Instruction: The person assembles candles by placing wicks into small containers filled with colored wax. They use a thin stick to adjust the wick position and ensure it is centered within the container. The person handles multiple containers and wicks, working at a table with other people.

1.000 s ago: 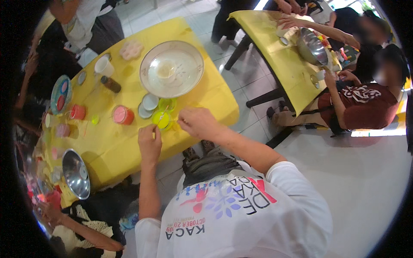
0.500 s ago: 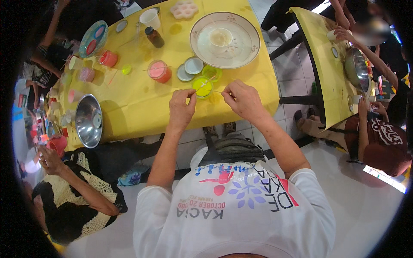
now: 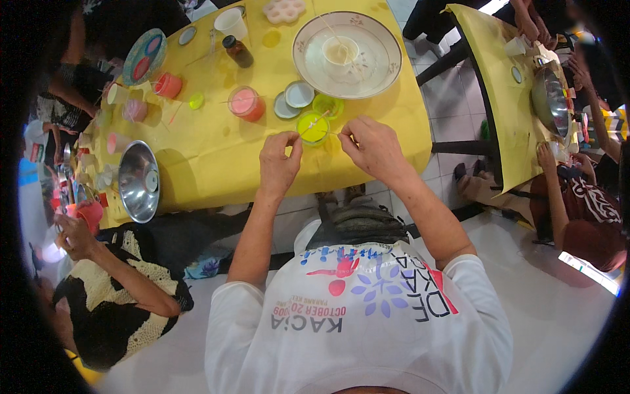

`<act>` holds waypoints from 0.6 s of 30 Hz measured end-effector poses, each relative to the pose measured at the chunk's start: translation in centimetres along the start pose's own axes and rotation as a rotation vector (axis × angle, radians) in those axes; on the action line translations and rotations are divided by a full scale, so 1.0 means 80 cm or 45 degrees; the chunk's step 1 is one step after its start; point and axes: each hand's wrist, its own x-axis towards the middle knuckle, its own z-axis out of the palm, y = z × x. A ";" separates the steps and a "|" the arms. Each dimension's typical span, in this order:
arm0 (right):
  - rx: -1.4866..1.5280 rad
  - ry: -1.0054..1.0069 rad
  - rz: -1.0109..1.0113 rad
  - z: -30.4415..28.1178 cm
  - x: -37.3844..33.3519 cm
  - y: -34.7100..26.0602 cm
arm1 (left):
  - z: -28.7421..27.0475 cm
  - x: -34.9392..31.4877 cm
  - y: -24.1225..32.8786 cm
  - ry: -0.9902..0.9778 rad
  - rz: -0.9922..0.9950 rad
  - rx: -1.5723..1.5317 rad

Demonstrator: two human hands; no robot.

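A small glass jar of bright yellow stuff (image 3: 312,129) stands near the table's front edge, between my two hands. A thin pale stick (image 3: 319,119) lies slantwise over its mouth. My left hand (image 3: 280,161) is closed in a pinch at the stick's lower left end. On the jar's other side my right hand (image 3: 375,148) pinches a thin stick-like piece that points toward the rim. Whether both hands hold one piece or two, I cannot tell. Touching the jar's far side is a yellow-green round container (image 3: 327,106). Two silver lids (image 3: 299,94) overlap just behind the jar.
A large plate (image 3: 380,75) with a white cup (image 3: 340,50) stands at the back right. Left of the jar are a pink candle jar (image 3: 247,104), a brown bottle (image 3: 237,52) and a steel bowl (image 3: 139,182). Other people work at the left and at a second table (image 3: 489,72).
Both hands keep their pinch near the jar, with hardly any movement. The whole view has shifted slightly. At the second table, a person's arm has drawn back from the steel bowl.
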 end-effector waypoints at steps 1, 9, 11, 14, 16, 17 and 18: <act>0.001 -0.013 0.010 -0.001 -0.001 0.000 | -0.001 0.001 0.003 -0.011 -0.002 0.007; 0.063 0.121 0.003 0.009 -0.005 0.003 | -0.002 0.005 0.000 -0.045 -0.224 -0.068; 0.073 0.145 0.008 0.009 -0.009 0.005 | 0.000 0.003 -0.003 -0.028 -0.327 -0.146; 0.094 0.167 0.012 0.009 -0.015 0.006 | 0.000 0.002 -0.007 0.031 -0.436 -0.261; 0.105 0.157 0.028 0.011 -0.017 0.005 | -0.003 0.003 -0.006 0.051 -0.476 -0.313; 0.107 0.171 0.020 0.013 -0.017 0.007 | -0.003 0.003 -0.006 0.046 -0.483 -0.298; 0.109 0.186 0.012 0.016 -0.018 0.009 | -0.003 0.003 -0.006 0.042 -0.490 -0.282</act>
